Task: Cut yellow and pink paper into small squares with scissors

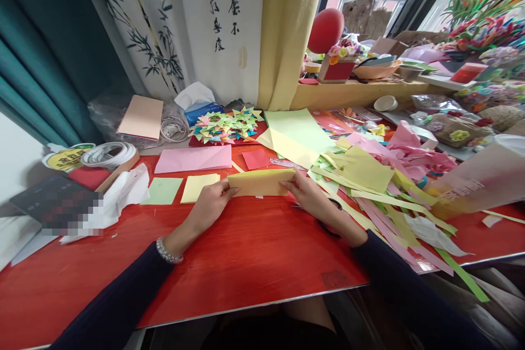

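A folded yellow paper (260,182) is held up lengthwise between my two hands, over the red table (246,251). My left hand (213,199) pinches its left end, thumb in front. At the right end, my right hand (305,191) grips it between thumb and fingers. Left of my left hand lie a pale yellow sheet stack (197,187) and a green square sheet (164,190). Behind them is a pink paper (193,159), with a red square (256,159) beside it. Black-handled scissors (330,224) lie partly hidden under my right forearm.
Paper strips (385,202) and crumpled pink paper (404,147) cover the right side. Folded paper stars (227,126) are heaped at the back, near large light-green sheets (301,128). A dark box (53,199) and white tape rolls (109,154) sit at left; a translucent bag (484,175) stands right.
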`<state>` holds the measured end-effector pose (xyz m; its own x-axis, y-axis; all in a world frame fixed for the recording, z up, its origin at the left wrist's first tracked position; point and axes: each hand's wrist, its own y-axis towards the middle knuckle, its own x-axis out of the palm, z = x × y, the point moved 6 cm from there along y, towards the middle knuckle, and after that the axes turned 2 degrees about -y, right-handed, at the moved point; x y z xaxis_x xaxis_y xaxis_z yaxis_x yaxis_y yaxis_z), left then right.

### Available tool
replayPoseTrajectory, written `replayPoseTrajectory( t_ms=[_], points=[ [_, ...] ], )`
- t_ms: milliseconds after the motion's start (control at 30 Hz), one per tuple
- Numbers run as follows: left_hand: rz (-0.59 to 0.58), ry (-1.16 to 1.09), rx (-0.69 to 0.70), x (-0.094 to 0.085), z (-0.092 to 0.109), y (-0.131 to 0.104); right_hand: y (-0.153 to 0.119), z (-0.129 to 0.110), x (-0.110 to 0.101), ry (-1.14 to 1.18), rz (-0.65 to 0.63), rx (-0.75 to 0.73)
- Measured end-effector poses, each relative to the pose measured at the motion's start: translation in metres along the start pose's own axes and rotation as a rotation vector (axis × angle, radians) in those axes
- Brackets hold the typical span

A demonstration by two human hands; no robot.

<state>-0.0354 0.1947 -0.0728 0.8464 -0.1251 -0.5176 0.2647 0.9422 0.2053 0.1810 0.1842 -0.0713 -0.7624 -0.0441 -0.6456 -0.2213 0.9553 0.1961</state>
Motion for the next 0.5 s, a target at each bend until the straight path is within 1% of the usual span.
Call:
replayPoseTrajectory(
  t_ms=[100, 200, 267, 367, 433, 500],
  points=[
    [0.004, 0.021, -0.010, -0.001, -0.001, 0.000, 0.000, 0.005, 0.002, 0.025, 0.006, -0.010],
    [-0.032, 0.017, -0.031, 0.001, -0.002, -0.001, 0.001, 0.009, 0.003, 0.062, 0.020, -0.012],
    [-0.062, -0.019, -0.052, 0.002, 0.000, -0.003, 0.002, 0.008, 0.001, 0.184, 0.022, -0.014],
    [-0.094, -0.114, -0.098, 0.002, 0.008, 0.000, 0.004, 0.004, -0.005, 0.477, -0.004, 0.014],
    [-0.140, -0.155, -0.117, 0.004, 0.018, 0.008, 0.005, 0.005, -0.013, 0.590, 0.004, 0.063],
    [-0.224, -0.160, -0.106, 0.008, 0.028, 0.022, 0.006, 0.012, -0.026, 0.620, 0.056, 0.115]
  ],
)
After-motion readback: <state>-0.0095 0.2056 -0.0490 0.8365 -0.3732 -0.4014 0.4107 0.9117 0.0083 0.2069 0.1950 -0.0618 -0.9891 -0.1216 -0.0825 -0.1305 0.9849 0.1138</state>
